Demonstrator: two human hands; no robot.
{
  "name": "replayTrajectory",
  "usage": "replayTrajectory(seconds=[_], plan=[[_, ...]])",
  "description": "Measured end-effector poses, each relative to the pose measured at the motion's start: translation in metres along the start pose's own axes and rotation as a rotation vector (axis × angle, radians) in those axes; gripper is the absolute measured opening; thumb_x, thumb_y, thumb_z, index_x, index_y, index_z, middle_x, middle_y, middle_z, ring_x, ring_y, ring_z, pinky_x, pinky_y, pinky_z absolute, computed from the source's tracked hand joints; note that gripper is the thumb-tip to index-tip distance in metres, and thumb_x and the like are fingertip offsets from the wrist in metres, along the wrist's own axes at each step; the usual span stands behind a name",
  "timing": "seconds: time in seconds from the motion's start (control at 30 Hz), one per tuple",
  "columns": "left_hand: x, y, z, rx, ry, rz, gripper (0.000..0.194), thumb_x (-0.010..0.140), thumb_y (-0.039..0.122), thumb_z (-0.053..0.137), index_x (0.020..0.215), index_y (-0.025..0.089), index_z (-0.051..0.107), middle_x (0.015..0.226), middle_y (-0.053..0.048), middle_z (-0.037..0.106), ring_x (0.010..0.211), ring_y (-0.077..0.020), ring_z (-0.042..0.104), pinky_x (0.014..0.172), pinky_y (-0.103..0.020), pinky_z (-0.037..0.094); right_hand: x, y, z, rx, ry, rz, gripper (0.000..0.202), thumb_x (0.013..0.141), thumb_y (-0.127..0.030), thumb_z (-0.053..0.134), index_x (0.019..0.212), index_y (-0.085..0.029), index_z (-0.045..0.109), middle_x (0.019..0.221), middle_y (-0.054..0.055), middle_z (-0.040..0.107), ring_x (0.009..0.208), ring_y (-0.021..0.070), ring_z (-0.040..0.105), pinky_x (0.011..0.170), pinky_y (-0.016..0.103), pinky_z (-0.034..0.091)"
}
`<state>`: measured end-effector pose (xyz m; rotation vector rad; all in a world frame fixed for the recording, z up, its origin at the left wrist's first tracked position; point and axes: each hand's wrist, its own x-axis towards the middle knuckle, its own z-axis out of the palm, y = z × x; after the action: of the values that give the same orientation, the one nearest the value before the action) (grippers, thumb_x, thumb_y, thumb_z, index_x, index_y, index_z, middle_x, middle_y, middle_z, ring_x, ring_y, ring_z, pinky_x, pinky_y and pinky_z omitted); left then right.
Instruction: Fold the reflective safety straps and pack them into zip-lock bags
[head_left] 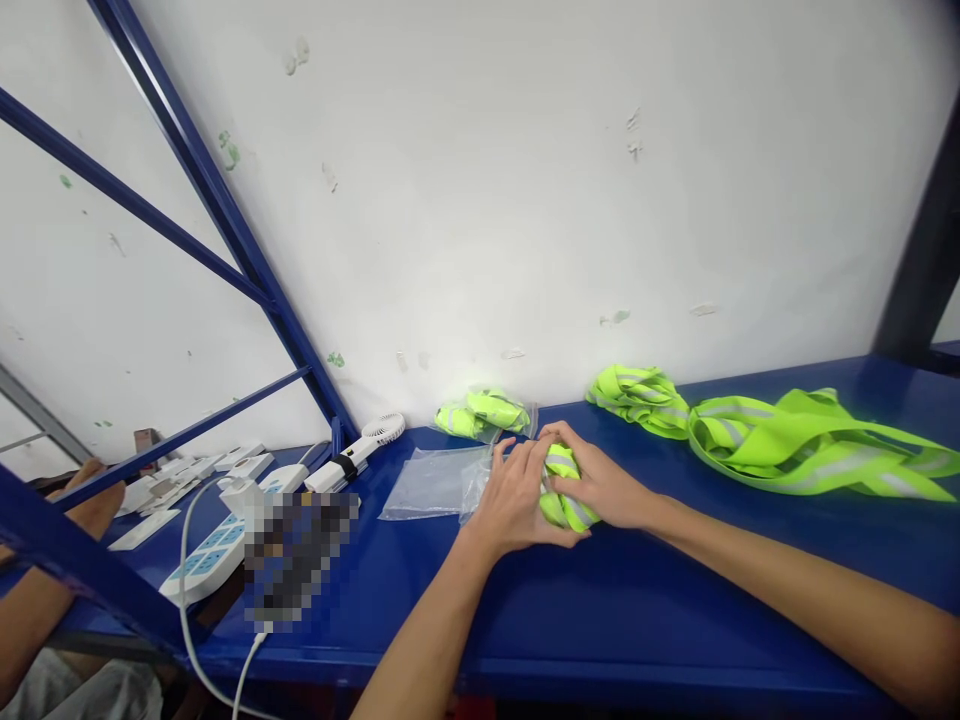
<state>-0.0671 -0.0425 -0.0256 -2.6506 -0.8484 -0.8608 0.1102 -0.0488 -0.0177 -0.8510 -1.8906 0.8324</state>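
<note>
Between my two hands is a folded bundle of neon-yellow reflective strap (564, 492) with silver stripes. My left hand (514, 495) wraps its left side, and my right hand (589, 475) presses on it from the right and top. Clear plastic bags (431, 485) lie flat just left of my left hand, one partly hidden by it. Behind my hands, near the wall, sits another bundle of the same strap in a clear bag (484, 412). To the right lie a loose heap of strap (637, 398) and a longer tangled strap (802, 445).
A white power strip (217, 555) with cables, a white handheld fan (382, 430) and a pixelated dark item (300, 560) are on the blue table (637, 620) at left. A blue metal frame (225, 210) rises there. Beyond it, another person's arm (45, 600) shows.
</note>
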Motion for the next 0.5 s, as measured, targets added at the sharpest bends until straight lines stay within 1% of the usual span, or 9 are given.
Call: replayTrajectory(seconds=[0.1,0.13,0.17,0.23,0.3,0.37,0.43,0.5], plan=[[-0.002,-0.001,-0.001,0.014,-0.010,0.038,0.104,0.059,0.058,0.068,0.142,0.014,0.024,0.129,-0.016,0.055,0.117,-0.0313,0.052,0.109,-0.050,0.025,-0.004,-0.005,-0.010,0.147,-0.177,0.019,0.062,0.080,-0.029,0.063,0.135,-0.024,0.035,0.118,0.005,0.058,0.103,0.0230,0.058,0.087,0.036,0.047],[-0.003,-0.001,-0.002,0.021,-0.020,0.049,0.103,0.059,0.057,0.068,0.142,0.015,0.025,0.129,-0.015,0.055,0.117,-0.0319,0.052,0.109,-0.050,0.024,-0.006,-0.005,-0.013,0.221,-0.231,0.043,0.064,0.083,-0.033,0.061,0.139,-0.025,0.032,0.124,0.005,0.056,0.108,0.0243,0.057,0.091,0.038,0.047],[-0.003,-0.001,-0.003,0.024,-0.034,0.055,0.102,0.058,0.055,0.068,0.142,0.016,0.025,0.129,-0.015,0.054,0.117,-0.0325,0.051,0.109,-0.051,0.024,-0.007,-0.005,-0.016,0.293,-0.268,0.072,0.062,0.086,-0.037,0.057,0.141,-0.026,0.031,0.128,0.006,0.055,0.113,0.0252,0.055,0.094,0.041,0.046],[-0.003,-0.002,-0.005,0.020,-0.065,0.054,0.104,0.056,0.054,0.068,0.142,0.016,0.025,0.129,-0.015,0.054,0.117,-0.0334,0.051,0.109,-0.052,0.024,-0.008,-0.005,-0.020,0.385,-0.282,0.123,0.053,0.091,-0.041,0.048,0.140,-0.027,0.034,0.133,0.005,0.053,0.119,0.0259,0.053,0.099,0.044,0.042],[-0.003,-0.001,-0.008,0.015,-0.087,0.040,0.105,0.054,0.054,0.069,0.142,0.016,0.026,0.127,-0.015,0.054,0.114,-0.0333,0.052,0.109,-0.053,0.023,-0.007,-0.004,-0.022,0.389,-0.268,0.135,0.049,0.091,-0.042,0.049,0.137,-0.027,0.041,0.134,0.005,0.053,0.123,0.0259,0.050,0.102,0.044,0.040],[-0.004,-0.001,-0.011,0.010,-0.092,0.032,0.105,0.053,0.054,0.068,0.141,0.016,0.026,0.125,-0.014,0.054,0.112,-0.0327,0.052,0.110,-0.054,0.022,-0.006,-0.003,-0.021,0.355,-0.278,0.109,0.053,0.087,-0.041,0.058,0.135,-0.025,0.044,0.132,0.006,0.054,0.124,0.0258,0.049,0.103,0.043,0.040],[-0.004,0.000,-0.014,0.008,-0.095,0.038,0.101,0.056,0.055,0.066,0.141,0.016,0.027,0.124,-0.014,0.054,0.111,-0.0324,0.052,0.111,-0.055,0.020,-0.005,-0.002,-0.020,0.341,-0.284,0.073,0.061,0.081,-0.040,0.066,0.135,-0.023,0.044,0.131,0.007,0.054,0.123,0.0259,0.049,0.102,0.042,0.041],[-0.005,0.000,-0.015,0.013,-0.106,0.047,0.097,0.059,0.056,0.063,0.141,0.016,0.028,0.125,-0.014,0.054,0.112,-0.0326,0.051,0.111,-0.056,0.019,-0.004,0.000,-0.018,0.335,-0.266,0.055,0.067,0.077,-0.040,0.070,0.135,-0.021,0.044,0.133,0.008,0.053,0.123,0.0259,0.048,0.102,0.041,0.041]])
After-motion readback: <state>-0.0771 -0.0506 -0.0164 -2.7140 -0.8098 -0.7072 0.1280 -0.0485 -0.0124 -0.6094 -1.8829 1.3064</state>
